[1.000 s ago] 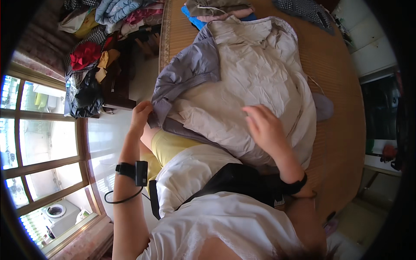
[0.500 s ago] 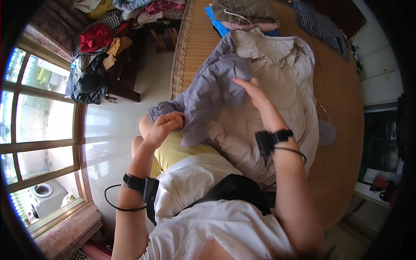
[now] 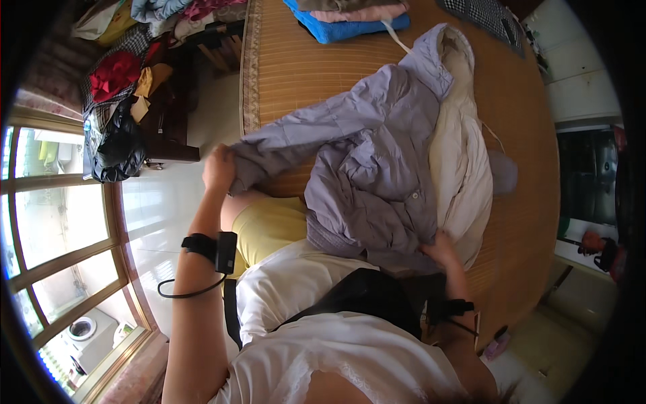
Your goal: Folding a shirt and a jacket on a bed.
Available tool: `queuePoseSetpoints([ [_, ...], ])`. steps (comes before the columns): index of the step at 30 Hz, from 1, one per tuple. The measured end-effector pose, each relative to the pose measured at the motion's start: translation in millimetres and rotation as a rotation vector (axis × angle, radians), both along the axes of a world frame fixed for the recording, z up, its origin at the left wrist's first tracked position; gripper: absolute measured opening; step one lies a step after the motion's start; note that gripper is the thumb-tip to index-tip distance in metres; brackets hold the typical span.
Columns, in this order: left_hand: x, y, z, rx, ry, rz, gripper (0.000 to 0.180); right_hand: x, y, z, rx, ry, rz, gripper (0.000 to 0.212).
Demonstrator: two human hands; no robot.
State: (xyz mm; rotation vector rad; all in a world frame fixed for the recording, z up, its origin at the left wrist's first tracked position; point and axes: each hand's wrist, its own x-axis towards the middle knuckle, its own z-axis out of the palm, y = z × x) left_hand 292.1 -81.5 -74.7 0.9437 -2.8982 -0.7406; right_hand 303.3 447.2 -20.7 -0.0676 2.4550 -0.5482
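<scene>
At 1 o'clock, jacket (image 3: 397, 128): laid half open on the ribbed mat (image 3: 282, 64), pale lining (image 3: 464, 178) exposed.
Left hand (image 3: 219, 170), 9 o'clock: closed on the cuff (image 3: 243, 170).
Right hand (image 3: 443, 253), 4 o'clock: apparently closed on the front edge.
Sleeve (image 3: 303, 131): may be twisted by uneven pulling.
Bunched front (image 3: 373, 202): may be creased if pressed.

The jacket (image 3: 387, 155) is laid across the mat (image 3: 525, 222), between the left hand (image 3: 219, 168) at its sleeve end and the right hand (image 3: 444, 252) at its near edge. Beyond it, folded clothes (image 3: 346, 30) are stacked; at far left, windows (image 3: 60, 222) are set.
</scene>
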Motion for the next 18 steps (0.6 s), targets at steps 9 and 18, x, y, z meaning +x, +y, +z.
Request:
queuePoseSetpoints([
  [9,4.8,-19.6,-11.6,0.268,0.000,0.109,0.041,-14.0,-35.8,-14.6,0.120,-0.060,-0.056,0.065],
  [18,-102.2,-44.5,146.7,0.372,1.028,0.330,0.029,-63.2,-110.8,-49.9,0.126,0.178,0.209,0.049],
])
